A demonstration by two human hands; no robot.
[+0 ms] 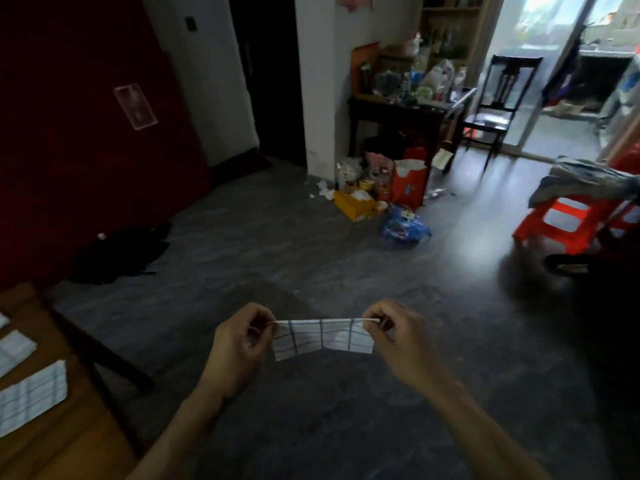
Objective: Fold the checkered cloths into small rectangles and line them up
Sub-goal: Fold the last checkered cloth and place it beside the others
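A white cloth with blue checks (322, 337) hangs folded and stretched in the air over the dark floor, low in the middle of the head view. My left hand (239, 344) pinches its upper left corner and my right hand (398, 336) pinches its upper right corner. On the wooden table (69, 427) at the lower left lie two more checkered cloths, one larger at the front (31, 396) and one smaller behind it (14, 349), both flat and apart from my hands.
A dark grey floor (311, 258) stretches ahead. A black bundle (121, 251) lies at the left by a red wall. Bags and boxes (388, 192) crowd under a cluttered dark side table (408, 109). Red plastic stools (568, 220) stand at the right.
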